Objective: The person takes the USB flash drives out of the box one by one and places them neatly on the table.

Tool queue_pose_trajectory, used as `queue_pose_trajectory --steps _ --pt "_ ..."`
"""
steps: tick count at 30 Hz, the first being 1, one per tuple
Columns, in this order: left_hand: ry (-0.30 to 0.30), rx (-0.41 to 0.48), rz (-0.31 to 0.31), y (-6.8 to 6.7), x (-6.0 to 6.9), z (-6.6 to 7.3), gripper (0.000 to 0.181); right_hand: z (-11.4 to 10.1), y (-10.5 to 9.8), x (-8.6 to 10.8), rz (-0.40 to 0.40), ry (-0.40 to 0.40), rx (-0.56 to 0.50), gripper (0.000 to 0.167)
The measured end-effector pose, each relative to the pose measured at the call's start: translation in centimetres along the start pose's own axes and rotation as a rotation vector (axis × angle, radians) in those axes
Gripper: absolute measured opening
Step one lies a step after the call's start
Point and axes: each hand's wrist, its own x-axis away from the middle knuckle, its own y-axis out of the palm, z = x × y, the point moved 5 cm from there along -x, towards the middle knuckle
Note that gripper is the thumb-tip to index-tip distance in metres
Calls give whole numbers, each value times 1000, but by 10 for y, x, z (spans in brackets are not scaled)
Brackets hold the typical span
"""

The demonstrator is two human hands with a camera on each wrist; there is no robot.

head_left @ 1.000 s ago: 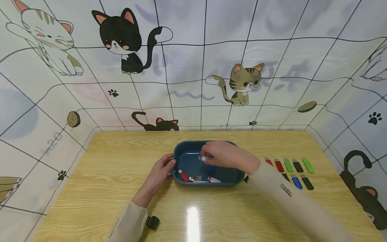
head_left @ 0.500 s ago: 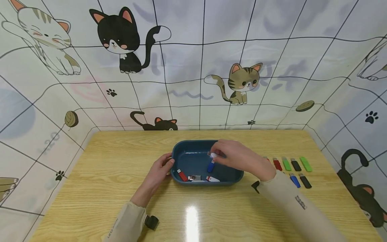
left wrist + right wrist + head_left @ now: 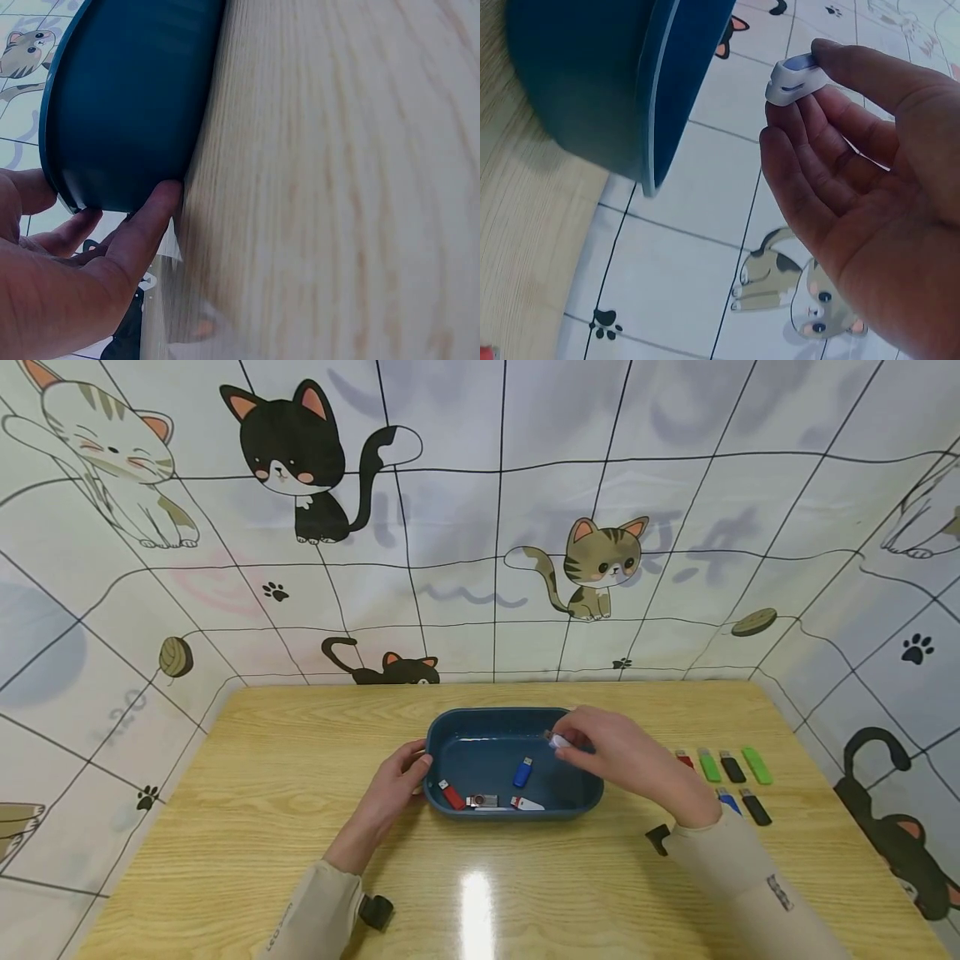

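Pinching a white USB stick (image 3: pixel 557 742) in the right hand (image 3: pixel 618 756), above the right half of a dark blue, round-cornered bin (image 3: pixel 472 764). Touching the bin's left end with the left hand (image 3: pixel 393 779). Got a blue stick (image 3: pixel 522 773) lying roughly mid-bin, plus a red stick (image 3: pixel 452 796), silver stick (image 3: pixel 486 800) and red-ended white stick (image 3: pixel 529 804) by the near wall. Also got more sticks (image 3: pixel 732 767) in two rows off right.

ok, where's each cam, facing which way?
Head: head-worn, facing forward and down at the blue bin; left hand, right hand, sleeves show.
Left wrist: on that wrist, facing the blue bin's outer wall; left hand shows.
Right wrist: on that wrist, facing the white USB stick; right hand shows.
Head and right wrist share that stick.
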Motion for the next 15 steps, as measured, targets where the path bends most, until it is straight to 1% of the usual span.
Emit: queue_pose_trajectory --steps 5,9,15 --pt "-2 -11 -3 0 0 0 48 9 -9 13 45 53 -18 23" --pt "-10 -9 0 -1 -1 -1 47 18 -17 24 84 84 -7 23" --pt "-14 -10 5 -1 -1 -2 46 30 -30 41 113 125 3 22"
